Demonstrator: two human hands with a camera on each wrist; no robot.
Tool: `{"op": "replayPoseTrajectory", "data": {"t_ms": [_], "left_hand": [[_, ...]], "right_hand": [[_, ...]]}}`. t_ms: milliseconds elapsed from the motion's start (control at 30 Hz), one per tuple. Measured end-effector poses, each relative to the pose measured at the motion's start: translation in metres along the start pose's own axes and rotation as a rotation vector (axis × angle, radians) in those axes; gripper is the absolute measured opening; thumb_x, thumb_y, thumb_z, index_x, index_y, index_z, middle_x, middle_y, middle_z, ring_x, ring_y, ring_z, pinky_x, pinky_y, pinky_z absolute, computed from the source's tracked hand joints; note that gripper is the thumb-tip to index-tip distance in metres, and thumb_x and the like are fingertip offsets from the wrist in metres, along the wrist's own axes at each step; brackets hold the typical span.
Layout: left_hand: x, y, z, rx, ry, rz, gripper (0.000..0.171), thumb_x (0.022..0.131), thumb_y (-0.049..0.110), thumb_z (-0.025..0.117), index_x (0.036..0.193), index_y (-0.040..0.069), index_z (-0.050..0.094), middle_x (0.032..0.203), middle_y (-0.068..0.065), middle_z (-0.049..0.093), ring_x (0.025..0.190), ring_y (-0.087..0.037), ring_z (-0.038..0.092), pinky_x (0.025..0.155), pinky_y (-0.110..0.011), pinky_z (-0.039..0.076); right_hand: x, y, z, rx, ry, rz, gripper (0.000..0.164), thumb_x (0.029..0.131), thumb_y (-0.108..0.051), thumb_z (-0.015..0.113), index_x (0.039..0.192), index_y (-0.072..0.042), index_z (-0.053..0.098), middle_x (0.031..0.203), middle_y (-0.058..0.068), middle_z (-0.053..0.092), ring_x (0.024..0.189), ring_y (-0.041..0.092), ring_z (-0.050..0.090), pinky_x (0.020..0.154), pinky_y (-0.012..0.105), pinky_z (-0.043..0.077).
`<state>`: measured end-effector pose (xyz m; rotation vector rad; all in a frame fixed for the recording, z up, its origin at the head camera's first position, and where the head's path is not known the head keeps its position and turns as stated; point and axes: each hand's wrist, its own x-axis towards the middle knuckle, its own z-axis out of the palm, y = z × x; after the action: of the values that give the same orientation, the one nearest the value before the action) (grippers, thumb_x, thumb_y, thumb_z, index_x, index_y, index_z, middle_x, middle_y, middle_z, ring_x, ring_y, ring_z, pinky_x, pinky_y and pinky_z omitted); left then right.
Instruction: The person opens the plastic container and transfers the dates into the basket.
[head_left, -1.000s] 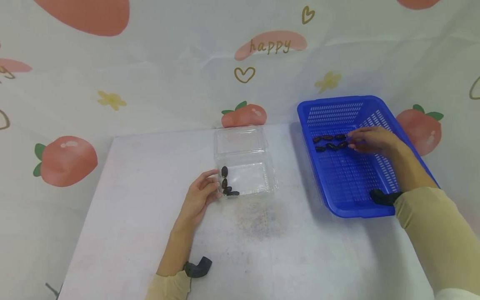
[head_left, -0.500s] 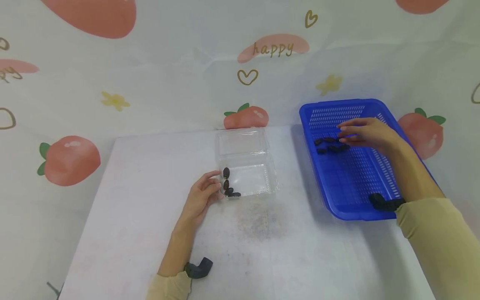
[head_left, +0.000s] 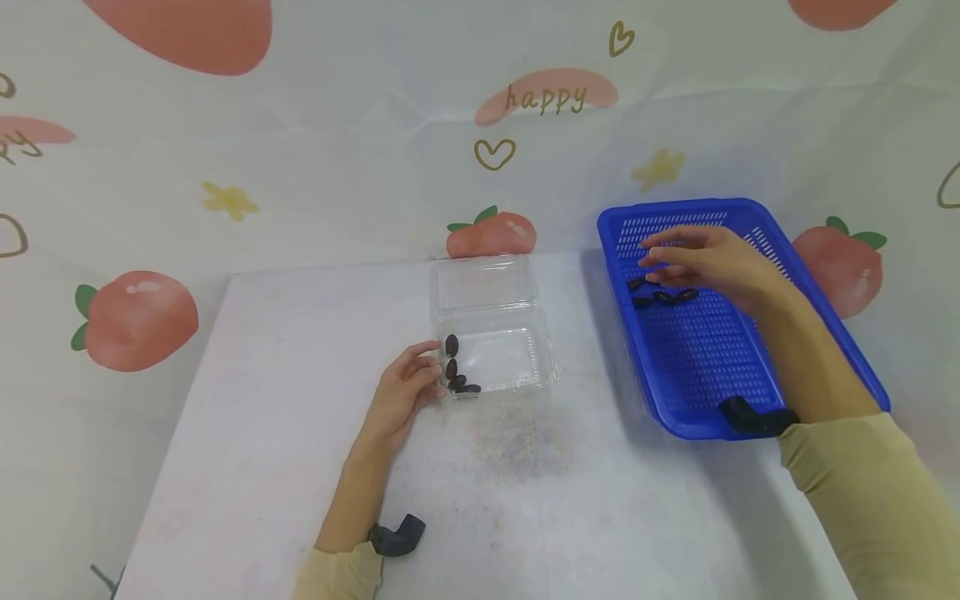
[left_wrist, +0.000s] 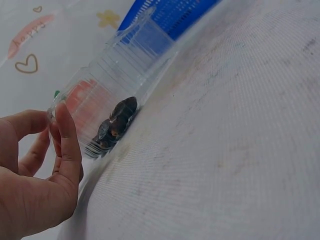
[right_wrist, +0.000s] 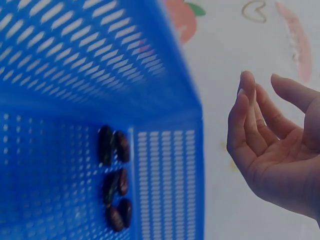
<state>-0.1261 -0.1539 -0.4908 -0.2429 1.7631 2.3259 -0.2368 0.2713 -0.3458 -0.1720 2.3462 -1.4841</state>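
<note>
Inside blue basket | six dark pods | below right fingers, apart

The right hand is farther left over the basket than a second ago: its fingers, then at the right end of the dark pieces, now hide most of the far row in the head view.

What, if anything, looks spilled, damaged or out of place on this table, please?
A grayish, speckled smudge on the white tabletop, in front of the open clear container, stands out against the paler surface. The dark pieces in view lie inside the container or the blue basket.
</note>
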Motion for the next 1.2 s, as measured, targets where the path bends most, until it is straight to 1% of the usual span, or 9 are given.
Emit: {"op": "replayPoseTrajectory", "data": {"t_ms": [200,400,533,700,933,1200], "left_hand": [[0.0,0.0,0.0,-0.002,-0.003,-0.001,0.045,0.095,-0.002,0.06,0.138,0.006,0.053,0.099,-0.001,0.053,0.078,-0.014,0.056,0.071,-0.025,0.056],[0.0,0.0,0.0,0.0,-0.001,0.0,0.045,0.095,-0.001,0.061,0.138,0.006,0.053,0.099,-0.001,0.053,0.077,-0.013,0.056,0.07,-0.024,0.056],[-0.001,0.0,-0.001,0.025,0.002,0.0,0.044,0.095,0.001,0.061,0.138,0.008,0.053,0.1,0.0,0.052,0.079,-0.011,0.052,0.071,-0.023,0.056],[-0.002,0.0,-0.001,0.031,0.003,0.0,0.044,0.095,0.001,0.061,0.138,0.008,0.053,0.101,-0.001,0.052,0.08,-0.01,0.051,0.072,-0.023,0.055],[-0.001,0.001,0.0,0.024,0.009,0.001,0.043,0.094,0.0,0.062,0.136,0.008,0.055,0.101,-0.002,0.053,0.079,-0.011,0.053,0.072,-0.023,0.056],[0.0,0.001,0.001,0.023,0.012,-0.008,0.044,0.094,-0.001,0.061,0.136,0.007,0.055,0.101,-0.003,0.053,0.081,-0.012,0.053,0.072,-0.024,0.056]], "right_hand": [[-0.007,-0.018,0.014,0.023,-0.007,-0.055,0.043,0.098,-0.037,0.06,0.131,-0.008,0.061,0.114,0.006,0.071,0.098,0.017,0.07,0.083,0.023,0.057],[-0.014,-0.031,0.029,0.025,-0.015,-0.088,0.043,0.098,-0.035,0.061,0.131,-0.007,0.061,0.113,0.006,0.071,0.099,0.023,0.07,0.084,0.025,0.057],[-0.019,-0.037,0.041,0.069,-0.04,-0.113,0.038,0.098,-0.03,0.063,0.128,-0.007,0.062,0.113,0.007,0.071,0.1,0.026,0.069,0.085,0.029,0.058],[-0.023,-0.041,0.058,0.106,-0.082,-0.128,0.036,0.098,-0.027,0.064,0.127,-0.007,0.063,0.114,0.009,0.07,0.099,0.029,0.069,0.086,0.031,0.058],[-0.025,-0.041,0.084,0.12,-0.147,-0.175,0.034,0.098,-0.024,0.063,0.127,-0.005,0.063,0.11,0.011,0.07,0.096,0.03,0.07,0.087,0.034,0.058],[-0.025,-0.038,0.119,0.115,-0.209,-0.181,0.031,0.098,-0.026,0.063,0.125,-0.009,0.064,0.109,0.011,0.07,0.095,0.032,0.069,0.086,0.036,0.058]]}}
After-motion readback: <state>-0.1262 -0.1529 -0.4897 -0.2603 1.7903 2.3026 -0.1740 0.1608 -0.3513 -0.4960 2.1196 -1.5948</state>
